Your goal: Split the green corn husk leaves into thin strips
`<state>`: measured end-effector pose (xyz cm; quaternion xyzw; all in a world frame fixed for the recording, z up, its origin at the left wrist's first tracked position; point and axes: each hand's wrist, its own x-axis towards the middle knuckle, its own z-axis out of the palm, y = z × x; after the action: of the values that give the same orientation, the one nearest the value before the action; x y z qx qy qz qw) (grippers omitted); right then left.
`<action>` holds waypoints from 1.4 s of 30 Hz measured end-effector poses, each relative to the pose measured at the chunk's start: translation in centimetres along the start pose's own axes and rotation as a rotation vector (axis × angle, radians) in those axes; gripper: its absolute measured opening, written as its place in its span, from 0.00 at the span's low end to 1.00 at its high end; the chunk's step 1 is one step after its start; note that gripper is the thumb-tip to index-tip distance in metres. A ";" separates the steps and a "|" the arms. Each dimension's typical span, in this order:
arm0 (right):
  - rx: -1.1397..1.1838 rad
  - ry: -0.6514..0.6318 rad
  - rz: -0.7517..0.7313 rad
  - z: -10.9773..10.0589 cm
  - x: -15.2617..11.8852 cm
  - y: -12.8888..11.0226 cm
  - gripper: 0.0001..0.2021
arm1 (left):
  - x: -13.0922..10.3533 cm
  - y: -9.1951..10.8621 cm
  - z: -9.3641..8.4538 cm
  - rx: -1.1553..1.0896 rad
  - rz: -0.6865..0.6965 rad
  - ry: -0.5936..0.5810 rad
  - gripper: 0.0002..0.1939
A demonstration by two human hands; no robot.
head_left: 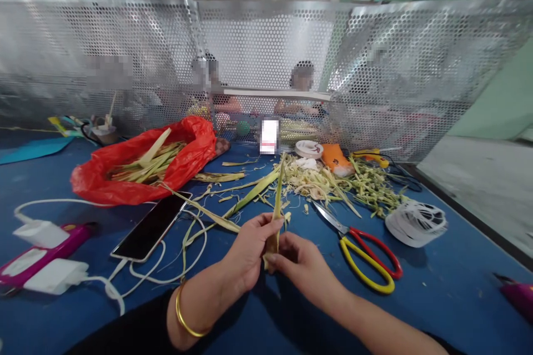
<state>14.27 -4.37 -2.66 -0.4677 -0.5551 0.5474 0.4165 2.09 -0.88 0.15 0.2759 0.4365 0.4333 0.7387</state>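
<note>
A pale green-yellow leaf strip [278, 194] stands nearly upright between my hands, its folded lower end pinched by both. My left hand [251, 247] is closed, thumb and fingers gripping the strip at mid-height. Lower down, my right hand [297, 260] closes on the strip's bottom end with the thumb in front. Just beyond my hands, long leaf strips [254, 191] lie on the blue table [325, 321]. Scissors [368, 255] with one red and one yellow handle rest to the right, blades pointing away and left.
At left are a red bag [95, 183] of leaf strips, a phone [152, 227], white cables and a purple power strip [54, 255]. Leaf scraps [312, 177], tape [308, 148], an orange packet [335, 158] and a white coil [416, 224] lie right. People sit behind a perforated metal screen [266, 28].
</note>
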 end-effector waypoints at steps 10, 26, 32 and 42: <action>0.097 0.027 0.130 -1.4 0.0 -1.0 0.15 | 1.1 0.5 -1.1 0.087 0.074 0.099 0.13; 0.122 0.188 0.162 -2.9 0.5 -0.1 0.25 | 2.3 3.0 -1.3 0.491 0.041 0.020 0.12; -0.032 0.038 0.119 -2.7 0.9 1.0 0.27 | 7.2 10.4 -1.6 0.671 0.173 0.041 0.18; -0.198 -0.036 0.036 -3.1 1.1 1.4 0.18 | 8.0 9.5 -3.7 1.469 0.458 0.201 0.07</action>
<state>17.12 -2.71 -3.92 -0.5067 -0.6054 0.5055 0.3482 -2.98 10.78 2.63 0.7377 0.6087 0.1974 0.2152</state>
